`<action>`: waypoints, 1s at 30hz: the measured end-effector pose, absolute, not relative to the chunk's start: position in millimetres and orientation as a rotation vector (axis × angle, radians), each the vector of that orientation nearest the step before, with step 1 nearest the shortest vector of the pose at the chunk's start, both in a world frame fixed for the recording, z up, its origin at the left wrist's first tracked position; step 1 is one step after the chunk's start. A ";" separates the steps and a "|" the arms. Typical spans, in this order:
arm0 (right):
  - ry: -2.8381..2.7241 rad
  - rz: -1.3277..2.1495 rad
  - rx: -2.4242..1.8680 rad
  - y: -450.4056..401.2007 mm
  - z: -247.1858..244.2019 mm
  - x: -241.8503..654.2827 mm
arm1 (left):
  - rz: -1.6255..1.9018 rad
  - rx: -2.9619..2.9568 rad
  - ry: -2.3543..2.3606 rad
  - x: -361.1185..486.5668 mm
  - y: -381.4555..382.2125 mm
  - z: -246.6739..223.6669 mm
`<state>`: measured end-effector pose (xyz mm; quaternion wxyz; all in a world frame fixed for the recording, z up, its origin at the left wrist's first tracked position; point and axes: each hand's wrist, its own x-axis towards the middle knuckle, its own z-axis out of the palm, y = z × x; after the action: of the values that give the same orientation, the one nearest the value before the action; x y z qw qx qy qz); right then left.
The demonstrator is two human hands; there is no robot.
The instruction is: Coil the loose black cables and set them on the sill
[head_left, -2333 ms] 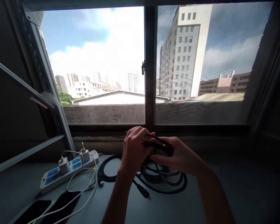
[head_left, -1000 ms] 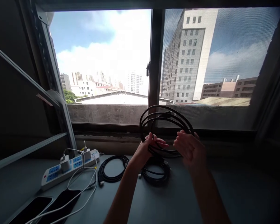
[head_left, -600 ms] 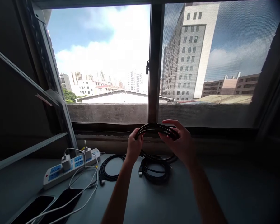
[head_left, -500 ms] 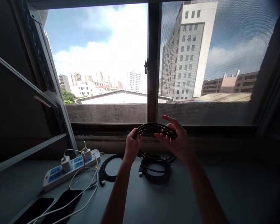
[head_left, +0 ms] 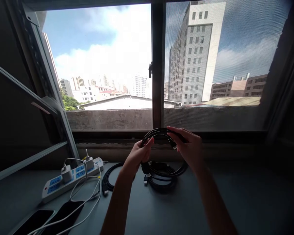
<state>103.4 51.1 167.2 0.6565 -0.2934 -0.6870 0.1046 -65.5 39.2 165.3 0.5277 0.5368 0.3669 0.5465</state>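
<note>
A coiled black HDMI cable (head_left: 157,131) is held up in front of the window by both hands. My left hand (head_left: 136,156) is closed around the coil's left side, thumb on top. My right hand (head_left: 190,147) pinches the upper right of the coil, its fingertips over the loops. One plug (head_left: 173,144) of the held cable hangs just under the right fingers, and a second plug end (head_left: 145,167) hangs below the left hand. Behind the held coil, another black cable coil (head_left: 161,189) lies on the table, its metal-tipped plug (head_left: 146,180) at the left.
A third black coil (head_left: 105,178) lies left, partly behind my left forearm. Farther left, a white power strip (head_left: 73,178) holds two chargers, with white cords (head_left: 88,199) running over two dark phone-like slabs (head_left: 66,215). A metal frame (head_left: 65,125) stands beside the window (head_left: 157,98).
My right hand has closed its spread fingers onto the coil. The left hand has turned slightly, and plug ends now show on the held cable. The view has shifted slightly.
</note>
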 end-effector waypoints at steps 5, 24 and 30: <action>-1.579 0.230 -0.707 56.1 164.8 106.2 | 1.235 1.330 0.853 -67.3 36.0 166.3; -1.587 0.108 -1.043 19.5 175.6 96.4 | 1.779 1.432 0.936 -65.6 -0.1 189.2; -1.614 0.445 -0.948 -15.7 184.4 96.6 | 1.832 1.246 0.806 -66.3 -8.4 194.1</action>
<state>96.6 -15.7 184.4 0.5718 -0.4044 -0.6881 0.1899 -66.3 -8.4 194.1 0.3820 0.4883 0.3159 0.7182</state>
